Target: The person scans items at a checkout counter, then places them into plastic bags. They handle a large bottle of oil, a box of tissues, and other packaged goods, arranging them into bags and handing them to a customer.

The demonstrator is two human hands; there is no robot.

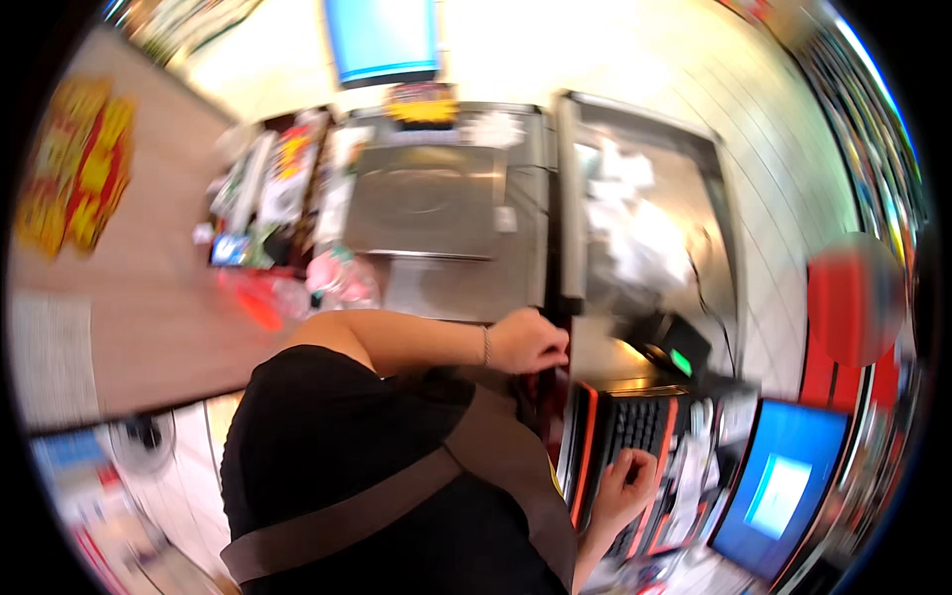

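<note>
My left hand (529, 342), with a thin bracelet at its wrist, hangs by the counter's near edge with curled fingers. Blur hides whether anything is in it. Lower right, my right hand (626, 483) is above a black keyboard (639, 420) with red-orange edges. Its fingers bend loosely toward the thumb, and I cannot tell whether they hold or touch anything. Beyond the keyboard stands a lit monitor (779, 491). A black device (680, 342) with a small green display sits between the keyboard and a metal-framed recess (569, 193) holding crumpled white bags (632, 223).
A flat metal plate (424, 204) is set in the counter. To its left are a box of mixed goods (294, 171) and a pink wrapped item (342, 275). Yellow-and-red packets (82, 171) lie on the far-left surface. Another blue screen (383, 37) stands at the top.
</note>
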